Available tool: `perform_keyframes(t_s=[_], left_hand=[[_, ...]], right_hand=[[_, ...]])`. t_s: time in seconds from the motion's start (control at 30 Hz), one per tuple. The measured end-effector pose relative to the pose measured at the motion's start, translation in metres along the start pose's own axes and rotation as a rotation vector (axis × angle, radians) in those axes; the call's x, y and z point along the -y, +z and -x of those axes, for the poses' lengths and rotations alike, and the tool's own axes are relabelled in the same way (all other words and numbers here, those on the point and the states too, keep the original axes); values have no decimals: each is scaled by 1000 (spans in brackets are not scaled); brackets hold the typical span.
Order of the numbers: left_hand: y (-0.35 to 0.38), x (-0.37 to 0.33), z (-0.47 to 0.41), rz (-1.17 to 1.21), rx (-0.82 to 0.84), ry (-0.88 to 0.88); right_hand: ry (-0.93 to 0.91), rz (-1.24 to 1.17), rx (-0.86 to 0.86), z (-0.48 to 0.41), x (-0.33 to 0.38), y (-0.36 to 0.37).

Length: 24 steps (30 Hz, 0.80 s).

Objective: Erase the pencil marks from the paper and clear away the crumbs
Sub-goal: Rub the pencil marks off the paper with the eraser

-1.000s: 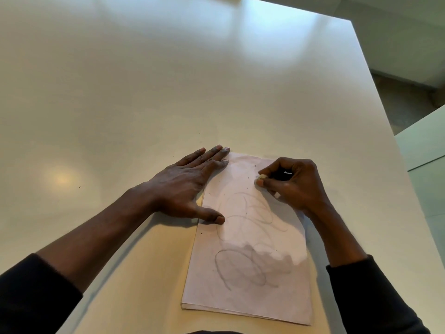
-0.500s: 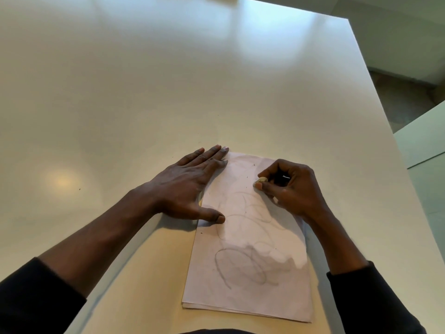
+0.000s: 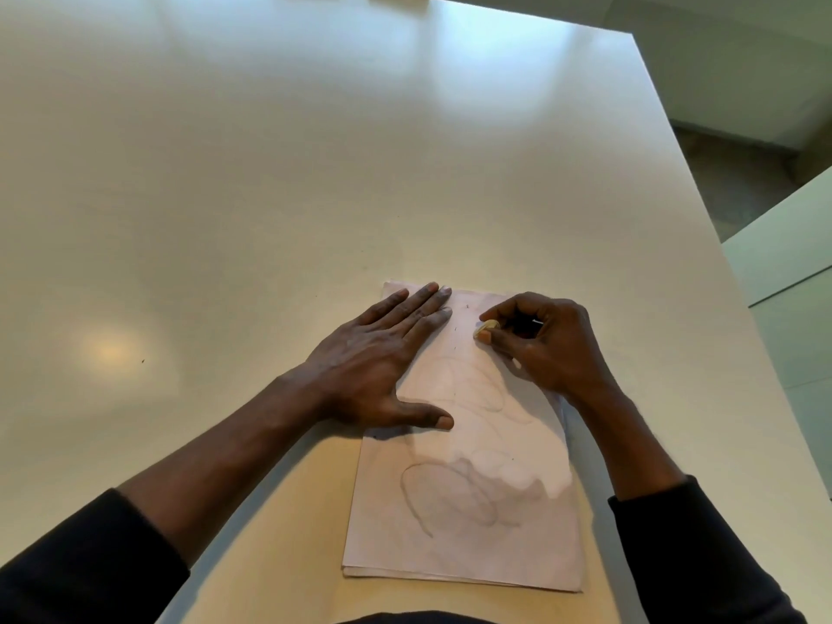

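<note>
A sheet of paper [image 3: 472,511] lies by the near edge of a white table [image 3: 270,173], its long axis pointing away from the person. The left hand [image 3: 373,371], fingers spread flat, presses the paper's far-left corner. The right hand [image 3: 544,349] pinches a small eraser [image 3: 486,327] against its far end. Faint pencil loops [image 3: 432,497] cross the sheet.

One table [image 3: 270,173]. One paper stack [image 3: 495,547] at lower centre, its bottom edge showing at least two sheets. Two hands: left hand [image 3: 373,367], right hand [image 3: 549,349]. One eraser [image 3: 486,327]. Two clusters of pencil scribbles [image 3: 445,497]. Three visible dark crumbs [image 3: 456,328].
</note>
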<state>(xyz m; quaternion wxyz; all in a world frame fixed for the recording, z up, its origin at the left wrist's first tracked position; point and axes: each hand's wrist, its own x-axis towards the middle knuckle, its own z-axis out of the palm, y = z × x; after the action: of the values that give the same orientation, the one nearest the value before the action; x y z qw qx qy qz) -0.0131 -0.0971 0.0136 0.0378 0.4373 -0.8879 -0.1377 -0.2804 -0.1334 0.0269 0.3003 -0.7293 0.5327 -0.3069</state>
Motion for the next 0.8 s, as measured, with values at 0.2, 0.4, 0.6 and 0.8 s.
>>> perform_keyframes(t_s=[0.2, 0.4, 0.6, 0.8], left_hand=[[-1, 0, -1, -3, 21, -4], [-1, 3, -2, -8, 36, -4], [0, 1, -2, 12, 24, 1], [1, 2, -1, 10, 16, -4]], right_hand=[[30, -35, 71, 9, -4, -11], [-28, -14, 46, 6, 0, -8], [-58, -32, 135, 2, 1, -5], [41, 49, -96, -1, 7, 7]])
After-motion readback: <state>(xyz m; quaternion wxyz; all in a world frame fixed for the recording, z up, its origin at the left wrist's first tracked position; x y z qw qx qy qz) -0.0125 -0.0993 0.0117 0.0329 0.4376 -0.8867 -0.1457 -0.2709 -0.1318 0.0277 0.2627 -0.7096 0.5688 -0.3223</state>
